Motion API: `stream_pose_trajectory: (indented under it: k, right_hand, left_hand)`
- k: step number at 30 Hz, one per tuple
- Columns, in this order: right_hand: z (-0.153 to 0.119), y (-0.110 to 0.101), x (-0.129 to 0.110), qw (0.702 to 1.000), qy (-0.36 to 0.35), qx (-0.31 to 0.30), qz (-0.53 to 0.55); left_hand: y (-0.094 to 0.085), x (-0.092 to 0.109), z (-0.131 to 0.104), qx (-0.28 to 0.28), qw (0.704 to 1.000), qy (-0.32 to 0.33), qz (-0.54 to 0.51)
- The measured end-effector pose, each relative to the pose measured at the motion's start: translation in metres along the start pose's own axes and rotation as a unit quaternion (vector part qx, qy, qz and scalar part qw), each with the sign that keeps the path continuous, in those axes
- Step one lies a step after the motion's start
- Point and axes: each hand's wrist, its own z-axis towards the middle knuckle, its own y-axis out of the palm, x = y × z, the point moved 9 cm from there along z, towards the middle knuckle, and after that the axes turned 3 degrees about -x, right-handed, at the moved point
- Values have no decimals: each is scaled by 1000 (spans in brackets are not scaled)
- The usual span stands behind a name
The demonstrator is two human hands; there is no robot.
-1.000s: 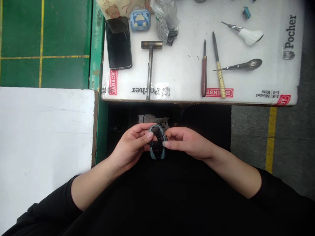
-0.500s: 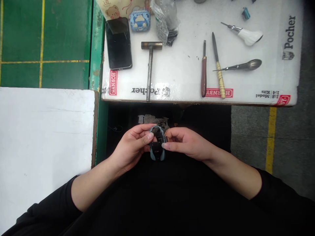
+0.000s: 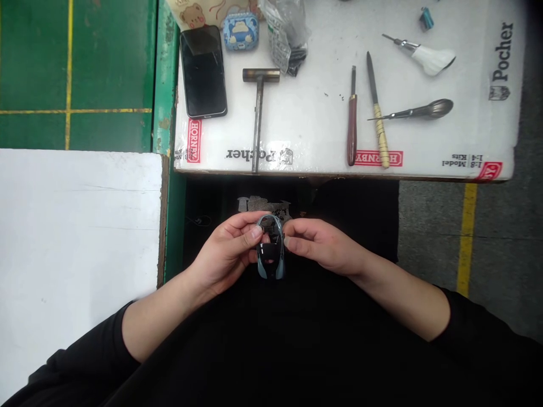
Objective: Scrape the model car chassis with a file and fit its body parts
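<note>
A small grey-blue and black model car body point(image 3: 270, 257) is held over my lap between both hands. My left hand point(image 3: 227, 254) grips its left side with thumb and fingers. My right hand point(image 3: 320, 244) pinches its right side near the top. Part of the model is hidden behind my fingers.
Ahead lies a white Pocher box lid point(image 3: 424, 141) carrying a phone point(image 3: 203, 70), a small hammer point(image 3: 258, 107), a brown-handled tool point(image 3: 351, 127), a yellow-handled file point(image 3: 377, 121), a dark-handled awl point(image 3: 418, 112), a white-handled tool point(image 3: 428, 55) and a plastic bag point(image 3: 286, 34). A white board point(image 3: 76, 243) is at my left.
The model has turned slightly in my fingers, and its glossy black face shows more. Both hands stay in place.
</note>
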Motion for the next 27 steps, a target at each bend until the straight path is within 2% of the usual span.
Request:
stream_pose_trajectory:
  k: [5, 11, 19, 24, 27]
  right_hand:
    - [0, -2, 5, 1000, 18, 14, -5]
    - [0, -3, 0, 999, -9, 10, 35]
    - [0, -4, 1, 1000, 10, 17, 12]
    - [-1, -7, 3, 998, 6, 36, 41]
    - [-5, -9, -3, 998, 3, 59, -33]
  left_hand:
    - [-1, -3, -1, 6, 1000, -10, 2]
    - [1, -2, -1, 3, 1000, -6, 7]
    - [4, 3, -3, 0, 999, 14, 46]
    - [-2, 10, -5, 36, 995, 49, 72]
    - [-4, 15, -6, 59, 992, 74, 84]
